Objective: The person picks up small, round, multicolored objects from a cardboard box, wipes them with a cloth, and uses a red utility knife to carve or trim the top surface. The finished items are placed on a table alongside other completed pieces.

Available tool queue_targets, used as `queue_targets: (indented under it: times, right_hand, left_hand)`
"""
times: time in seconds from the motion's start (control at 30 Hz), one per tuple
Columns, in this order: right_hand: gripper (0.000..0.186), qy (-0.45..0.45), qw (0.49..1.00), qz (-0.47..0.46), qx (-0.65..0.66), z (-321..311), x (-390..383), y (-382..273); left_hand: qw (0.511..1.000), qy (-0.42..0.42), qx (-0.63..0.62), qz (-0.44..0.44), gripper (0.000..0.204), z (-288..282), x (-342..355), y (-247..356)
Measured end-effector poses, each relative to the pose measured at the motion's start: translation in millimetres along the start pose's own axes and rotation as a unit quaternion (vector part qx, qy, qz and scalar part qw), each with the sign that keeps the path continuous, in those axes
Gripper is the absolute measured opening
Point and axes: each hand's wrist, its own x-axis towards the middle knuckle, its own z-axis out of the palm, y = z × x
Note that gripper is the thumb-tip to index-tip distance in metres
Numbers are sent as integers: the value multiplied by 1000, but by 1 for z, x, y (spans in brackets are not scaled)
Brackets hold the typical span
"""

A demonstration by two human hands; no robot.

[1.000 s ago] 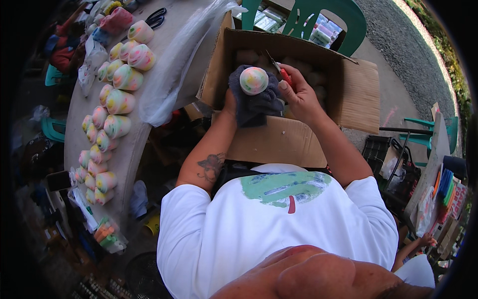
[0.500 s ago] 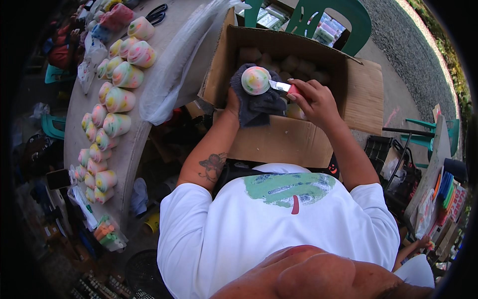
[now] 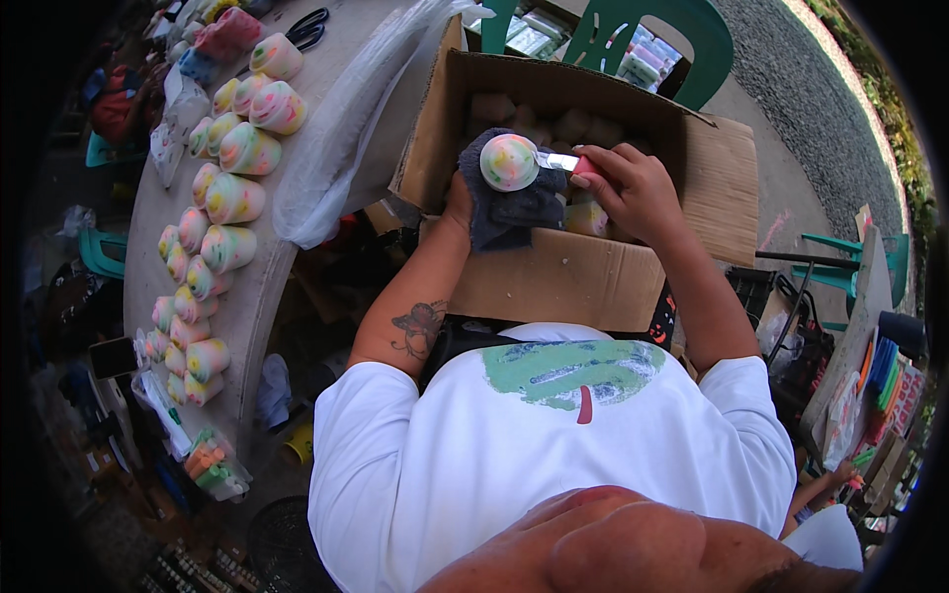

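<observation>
Over the open cardboard box, my left hand (image 3: 458,203) is wrapped under a dark grey cloth (image 3: 516,211); most of its fingers are hidden. Cradled in the cloth is a small rounded cup-shaped piece (image 3: 509,163), white with pink, yellow and green speckles. My right hand (image 3: 636,188) grips the pink-red handle of a short knife (image 3: 560,161) with a shiny flat blade. The blade's tip points left and meets the right edge of the speckled piece. More speckled cup-shaped pieces (image 3: 587,218) lie inside the box, partly in shadow.
The cardboard box (image 3: 554,287) has its flaps folded out. Rows of speckled cups (image 3: 250,149) stand on the curved table (image 3: 326,89) at left, beside a clear plastic bag (image 3: 331,163). Dark-handled scissors (image 3: 308,28) lie farther back. A green chair (image 3: 707,49) stands behind the box.
My right hand has shifted slightly right and up with the knife, its fingers curled closer round the handle. The speckled piece and cloth stay nearly in place. The whole view has drifted a little.
</observation>
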Motion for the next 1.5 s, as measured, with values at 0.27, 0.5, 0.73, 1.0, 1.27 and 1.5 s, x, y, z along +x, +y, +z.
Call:
queue_targets:
  times: [0.27,0.5,0.73,1.0,1.27,1.5]
  right_hand:
    - [35,16,997,-62,-37,-8,11,6]
    - [32,-71,991,-113,10,-23,39,17]
    - [71,-151,944,44,290,-16,43,9]
    - [94,-179,938,-53,292,8,49,-20]
    - [82,52,927,31,369,54,20,-44]
    - [45,20,979,53,195,13,6,-15]
  left_hand:
    - [1000,13,26,-11,29,-2,5,-3]
    - [994,-54,0,-90,32,14,1,2]
    - [988,-59,-24,-143,33,11,3,2]
    - [989,-73,-19,-131,35,-4,14,-10]
    - [999,1,-14,-40,41,-6,8,-8]
    - [999,-2,31,33,34,-12,2,-10]
